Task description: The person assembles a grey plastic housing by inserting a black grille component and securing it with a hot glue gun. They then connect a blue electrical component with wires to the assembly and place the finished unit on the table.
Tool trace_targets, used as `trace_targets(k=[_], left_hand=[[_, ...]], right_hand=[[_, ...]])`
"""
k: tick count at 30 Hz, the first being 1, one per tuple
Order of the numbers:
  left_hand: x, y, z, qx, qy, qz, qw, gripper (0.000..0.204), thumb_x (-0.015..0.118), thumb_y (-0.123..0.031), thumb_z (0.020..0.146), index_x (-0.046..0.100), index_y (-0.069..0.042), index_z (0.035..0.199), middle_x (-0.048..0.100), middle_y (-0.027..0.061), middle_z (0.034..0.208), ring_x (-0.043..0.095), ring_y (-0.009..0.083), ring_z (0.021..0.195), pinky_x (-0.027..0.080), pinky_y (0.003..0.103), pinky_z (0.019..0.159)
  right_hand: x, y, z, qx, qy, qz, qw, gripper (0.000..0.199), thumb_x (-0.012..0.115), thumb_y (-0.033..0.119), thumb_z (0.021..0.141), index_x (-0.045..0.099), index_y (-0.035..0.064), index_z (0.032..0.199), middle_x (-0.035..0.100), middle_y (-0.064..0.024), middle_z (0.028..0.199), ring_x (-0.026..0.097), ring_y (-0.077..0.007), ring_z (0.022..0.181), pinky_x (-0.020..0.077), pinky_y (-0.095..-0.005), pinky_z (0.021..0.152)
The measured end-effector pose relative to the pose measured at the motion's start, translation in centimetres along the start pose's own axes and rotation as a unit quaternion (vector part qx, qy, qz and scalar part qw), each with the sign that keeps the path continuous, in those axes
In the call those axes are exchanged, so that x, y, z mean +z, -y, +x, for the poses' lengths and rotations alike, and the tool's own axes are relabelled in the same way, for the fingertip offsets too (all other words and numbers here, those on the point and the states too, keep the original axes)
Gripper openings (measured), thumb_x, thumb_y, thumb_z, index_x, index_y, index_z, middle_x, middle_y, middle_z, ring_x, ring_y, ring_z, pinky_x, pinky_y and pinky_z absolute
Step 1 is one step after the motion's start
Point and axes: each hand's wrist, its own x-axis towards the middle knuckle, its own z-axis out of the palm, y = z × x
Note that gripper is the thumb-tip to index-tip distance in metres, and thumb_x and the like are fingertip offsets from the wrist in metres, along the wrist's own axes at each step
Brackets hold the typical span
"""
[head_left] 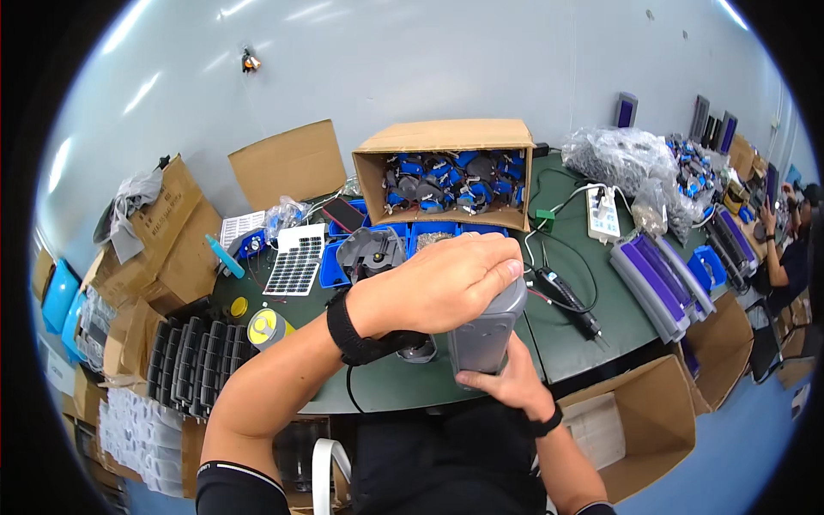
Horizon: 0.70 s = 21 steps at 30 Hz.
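In front of me a long grey plastic housing stands tilted over the table's front edge. My left hand is closed over its upper end, thumb along the top; its other fingers are mostly hidden behind. Lower down, my right hand grips the housing's side, with the thumb on the near face and the fingers out of sight. Just beyond my left wrist lies a dark grey moulded shell. Partly covered by my left forearm, another small grey part rests on the table.
An open cardboard box of blue and grey parts stands behind blue bins. A solar panel, a yellow-labelled roll and black ribbed rollers are left. An electric screwdriver, a power strip and purple-grey units are right.
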Motion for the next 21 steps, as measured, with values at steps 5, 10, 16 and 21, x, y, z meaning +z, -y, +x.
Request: trace_targets(k=[5,10,16,21], left_hand=[[0.9,0.2,0.4,0.009,-0.037,-0.002,0.999,0.035,0.044,-0.029,0.111,0.061,0.001,0.107,0.062,0.0212,0.104,0.061,0.0422,0.103,0.048,0.050,0.092],[2.2,0.2,0.4,-0.041,-0.088,0.056,0.994,0.034,0.043,-0.026,0.109,0.061,0.002,0.102,0.068,0.0252,0.100,0.065,0.0462,0.098,0.052,0.056,0.086],[4.0,-2.2,-1.7,-0.048,-0.337,-0.021,0.940,0.040,0.054,-0.031,0.107,0.064,0.005,0.120,0.068,0.0278,0.110,0.065,0.0493,0.100,0.053,0.054,0.088],[1.0,-3.0,-12.3,-0.021,-0.418,-0.031,0.907,0.037,0.066,-0.008,0.101,0.061,0.006,0.134,0.070,0.0212,0.128,0.071,0.0302,0.115,0.054,0.039,0.103]], right_hand=[[2.4,-0.3,-3.8,-0.073,-0.208,-0.176,0.959,0.128,0.100,0.026,0.069,0.021,-0.0066,0.164,0.042,-0.0332,0.157,0.046,-0.0460,0.145,0.0400,-0.0488,0.118],[4.8,1.6,-2.8,-0.071,-0.259,-0.204,0.941,0.139,0.102,0.022,0.066,0.009,-0.0062,0.166,0.039,-0.0340,0.158,0.045,-0.0457,0.146,0.0377,-0.0480,0.119],[4.4,-0.9,-0.5,-0.039,-0.264,-0.185,0.946,0.115,0.094,0.013,0.072,0.022,-0.0029,0.160,0.050,-0.0273,0.147,0.054,-0.0374,0.135,0.0428,-0.0463,0.113],[2.3,-1.3,2.7,-0.034,-0.336,-0.137,0.931,0.107,0.096,0.019,0.072,0.030,-0.0008,0.153,0.055,-0.0203,0.136,0.058,-0.0322,0.124,0.0471,-0.0446,0.106]])
